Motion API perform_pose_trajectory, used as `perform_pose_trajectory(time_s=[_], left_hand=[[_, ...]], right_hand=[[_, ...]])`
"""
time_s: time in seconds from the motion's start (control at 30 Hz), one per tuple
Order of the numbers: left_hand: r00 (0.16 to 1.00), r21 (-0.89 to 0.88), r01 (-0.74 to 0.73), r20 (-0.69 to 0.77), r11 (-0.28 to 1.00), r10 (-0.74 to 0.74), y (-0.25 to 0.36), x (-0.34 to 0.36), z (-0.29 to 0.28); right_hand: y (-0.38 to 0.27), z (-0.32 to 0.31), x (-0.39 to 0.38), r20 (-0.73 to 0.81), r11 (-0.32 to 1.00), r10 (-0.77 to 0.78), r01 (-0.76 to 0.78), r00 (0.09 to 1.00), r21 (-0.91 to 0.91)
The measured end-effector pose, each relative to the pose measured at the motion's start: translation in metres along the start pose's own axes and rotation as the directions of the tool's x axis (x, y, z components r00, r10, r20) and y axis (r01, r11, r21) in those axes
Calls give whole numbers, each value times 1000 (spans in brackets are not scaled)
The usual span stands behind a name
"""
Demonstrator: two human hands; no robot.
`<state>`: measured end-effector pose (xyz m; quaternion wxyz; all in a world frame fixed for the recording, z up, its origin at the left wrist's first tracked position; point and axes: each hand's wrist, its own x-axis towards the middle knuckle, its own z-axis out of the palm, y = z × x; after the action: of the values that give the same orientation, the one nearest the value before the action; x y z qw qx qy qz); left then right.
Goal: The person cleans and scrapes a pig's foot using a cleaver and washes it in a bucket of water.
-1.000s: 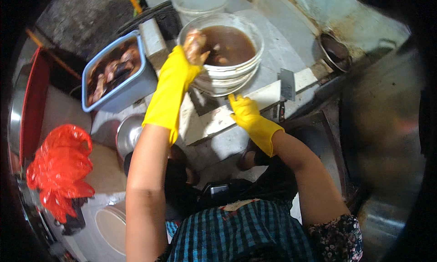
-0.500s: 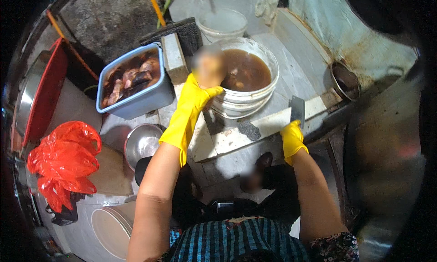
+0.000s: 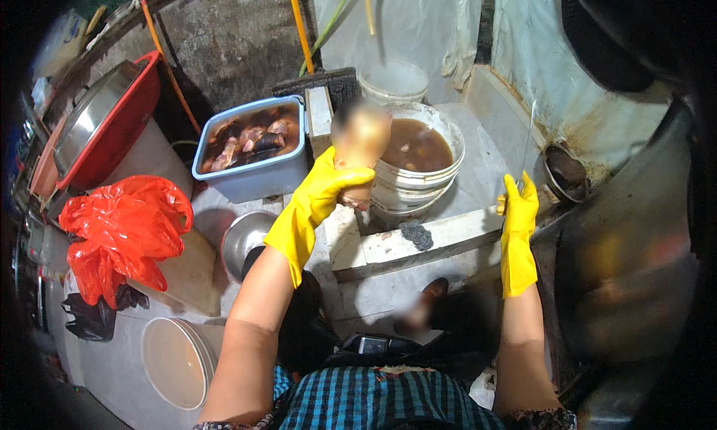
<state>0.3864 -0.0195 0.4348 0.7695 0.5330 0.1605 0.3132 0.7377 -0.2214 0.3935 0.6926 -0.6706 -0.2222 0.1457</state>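
My left hand (image 3: 317,198), in a yellow rubber glove, is closed around a pale, fleshy piece of meat (image 3: 362,142) whose upper end is blurred. It holds the piece up at the near left side of a white bucket (image 3: 418,182) of brown liquid. To the right, my right hand (image 3: 520,209), gloved the same way, grips a knife (image 3: 529,135). The blade points up and shows almost edge-on; the handle is hidden in the fingers. A blue tub (image 3: 250,177) with chunks of meat in dark liquid stands left of the bucket.
A tiled ledge (image 3: 463,232) runs before the bucket, with a dark scouring pad (image 3: 416,234) on it. A metal bowl (image 3: 243,243), red plastic bag (image 3: 127,232) and beige bucket (image 3: 175,363) stand left. A blackened pot (image 3: 566,172) sits far right, another white bucket (image 3: 394,77) behind.
My right hand has risen from the ledge and moved right, turning the knife from flat to edge-on. My left hand still holds the meat, now brought off the bucket's rim. The view has tilted up.
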Motion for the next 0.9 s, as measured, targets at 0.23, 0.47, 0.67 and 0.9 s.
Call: perform_pose_trajectory(time_s=[0.23,0.47,0.67,0.9], left_hand=[[993,21,-47,109,999,44,30,-35,18],[988,28,38,151,999,-42,36,-37,11],[978,51,138,153,989,-145,26,-11,-19],[976,128,127,160,984,-146,19,23,-32]], right_hand=[[-150,50,-79,389,995,-97,81,916,58],[-156,101,-118,754,894,46,311,655,-324],[-130,116,-88,757,916,164,188,633,-355],[-87,125,-45,863,906,74,329,499,-268]])
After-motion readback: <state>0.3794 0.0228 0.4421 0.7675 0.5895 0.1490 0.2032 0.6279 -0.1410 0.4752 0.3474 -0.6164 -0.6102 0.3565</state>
